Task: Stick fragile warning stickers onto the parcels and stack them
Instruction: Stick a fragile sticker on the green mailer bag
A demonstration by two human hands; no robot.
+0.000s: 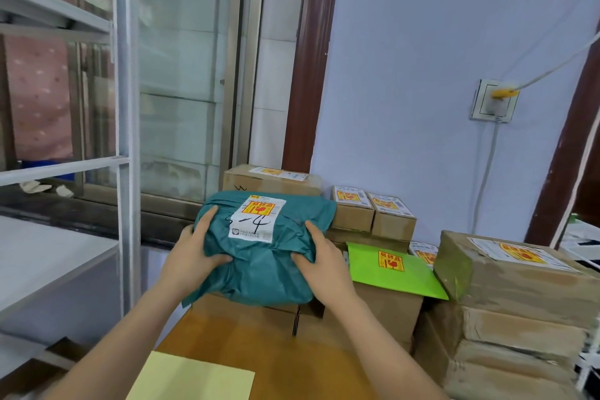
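1. The teal poly mailer parcel (259,253), fragile sticker (258,208) already on, is gripped at both ends: left hand (194,256), right hand (319,261).
2. It is held between the hands, long axis crosswise, just above the cardboard box (259,312); neither hand is nearer.

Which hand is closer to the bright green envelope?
Right. The right hand grips the teal parcel just beside the green envelope; the left hand grips the parcel's far side.
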